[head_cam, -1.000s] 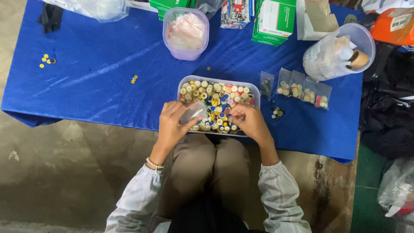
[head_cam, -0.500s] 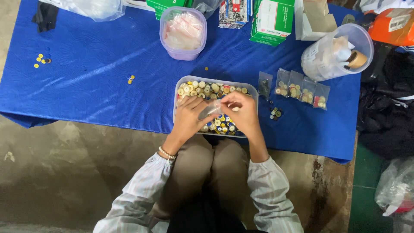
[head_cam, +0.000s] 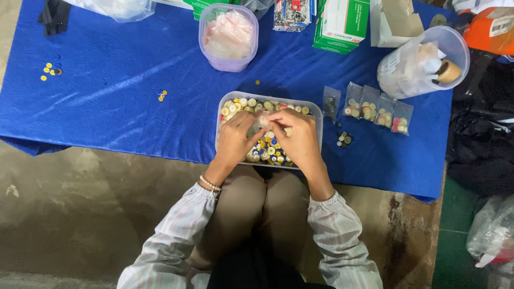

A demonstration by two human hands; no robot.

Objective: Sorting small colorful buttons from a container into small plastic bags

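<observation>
Both hands, left hand (head_cam: 235, 140) and right hand (head_cam: 300, 140), pinch a small clear plastic bag (head_cam: 263, 122) between them. They hover over the clear rectangular tub (head_cam: 316, 115) of small coloured caps (head_cam: 267, 152).

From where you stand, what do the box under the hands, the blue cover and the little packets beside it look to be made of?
The box looks like clear, slightly frosted plastic: the small caps inside show through its wall. The blue cover seems thin cloth or plastic sheet, wrinkled, with a faint sheen; hard to tell which. The packets look like glossy transparent film, their contents plainly visible.
</observation>
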